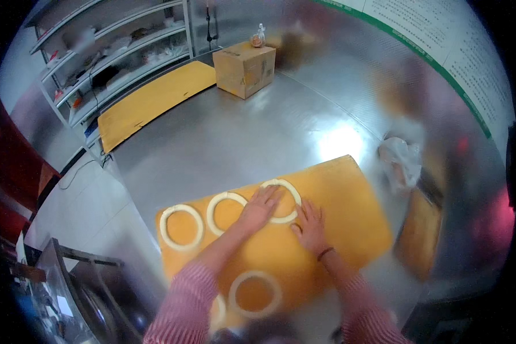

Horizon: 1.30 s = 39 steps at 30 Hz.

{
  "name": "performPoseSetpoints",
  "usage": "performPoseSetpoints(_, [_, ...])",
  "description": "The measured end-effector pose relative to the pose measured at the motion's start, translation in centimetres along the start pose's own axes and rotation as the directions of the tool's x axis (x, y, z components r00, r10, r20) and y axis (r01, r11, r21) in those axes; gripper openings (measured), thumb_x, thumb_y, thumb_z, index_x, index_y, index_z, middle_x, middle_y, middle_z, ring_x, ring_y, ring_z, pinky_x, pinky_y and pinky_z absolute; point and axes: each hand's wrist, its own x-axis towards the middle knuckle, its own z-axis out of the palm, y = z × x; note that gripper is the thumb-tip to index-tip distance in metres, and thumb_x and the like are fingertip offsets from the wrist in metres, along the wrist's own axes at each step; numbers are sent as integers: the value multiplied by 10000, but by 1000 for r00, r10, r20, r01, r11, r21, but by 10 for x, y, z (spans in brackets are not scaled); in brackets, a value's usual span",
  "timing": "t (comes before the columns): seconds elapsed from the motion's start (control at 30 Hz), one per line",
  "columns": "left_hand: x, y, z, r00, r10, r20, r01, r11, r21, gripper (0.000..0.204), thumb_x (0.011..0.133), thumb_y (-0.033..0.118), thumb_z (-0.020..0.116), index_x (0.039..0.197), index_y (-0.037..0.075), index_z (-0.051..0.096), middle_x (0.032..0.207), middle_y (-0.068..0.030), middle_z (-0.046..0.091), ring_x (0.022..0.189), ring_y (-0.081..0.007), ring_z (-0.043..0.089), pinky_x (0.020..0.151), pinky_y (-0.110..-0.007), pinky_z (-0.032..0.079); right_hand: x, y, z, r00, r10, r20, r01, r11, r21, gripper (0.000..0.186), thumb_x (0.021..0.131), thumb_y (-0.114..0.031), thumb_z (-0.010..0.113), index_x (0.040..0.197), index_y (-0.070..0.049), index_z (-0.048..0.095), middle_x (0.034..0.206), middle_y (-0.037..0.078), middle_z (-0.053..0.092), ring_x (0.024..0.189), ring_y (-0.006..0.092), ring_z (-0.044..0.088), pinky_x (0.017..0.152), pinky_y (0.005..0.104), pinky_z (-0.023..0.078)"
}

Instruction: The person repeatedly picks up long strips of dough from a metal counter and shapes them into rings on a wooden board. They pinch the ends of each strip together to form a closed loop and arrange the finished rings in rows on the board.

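Several pale dough rings lie on a yellow board [355, 206]. My left hand [259, 210] is stretched over the left part of the rightmost far ring [296, 196], fingers extended and partly covering it. At that ring's right edge rests my right hand [311, 230], its fingers straight and the thumb apart. A second ring [210, 215] is just left of my left hand, and a third ring [164, 228] is at the board's left side. Nearer to me lies another ring [233, 295]; beside it, one more ring [220, 311] is mostly hidden by my left sleeve.
A metal table [212, 143] carries the board. Towards the back stand a cardboard box [245, 70] and another yellow board [155, 100]. To the right are a clear plastic bag [401, 160] and a wooden board [419, 235]. Metal shelves [120, 54] stand at the far left.
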Motion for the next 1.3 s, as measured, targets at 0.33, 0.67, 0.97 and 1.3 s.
performPoseSetpoints(0.33, [-319, 175, -148, 644, -671, -368, 492, 731, -473, 457, 899, 35, 583, 1353, 8, 537, 1391, -184, 535, 1294, -324, 515, 1079, -409, 408, -53, 22, 52, 831, 467, -303, -201, 759, 619, 457, 971, -181, 594, 1354, 50, 502, 1424, 201, 493, 1319, 285, 470, 1114, 398, 361])
performPoseSetpoints(0.67, [-613, 273, -170, -186, -825, -534, 727, 250, -640, 530, 834, -93, 535, 1355, 0, 539, 1315, -155, 569, 1218, -263, 560, 1036, -357, 441, -125, -307, -15, 961, -252, -115, 257, 660, 706, 266, 953, -196, 584, 1141, -34, 678, 1173, 116, 684, 1050, 275, 657, 930, 382, 507])
performPoseSetpoints(0.97, [-816, 333, -198, -273, -737, -619, 934, -49, -355, 672, 890, 81, 609, 1494, 4, 324, 1569, -206, 288, 1444, -402, 287, 1165, -464, 294, -317, -628, 51, 394, -905, 161, 454, 344, 822, 296, 953, -92, 549, 1229, -22, 633, 1271, 179, 623, 1161, 316, 607, 997, 393, 474])
performPoseSetpoints(1.3, [-920, 283, -205, -297, -838, -458, 951, -219, -217, 716, 924, 247, 614, 1478, -66, 288, 1568, -259, 253, 1459, -396, 247, 1199, -529, 165, -379, -876, 182, -125, -987, 104, 948, -87, 306, 529, 977, -165, 493, 1471, -17, 376, 1578, 128, 319, 1457, 280, 303, 1180, 506, 235])
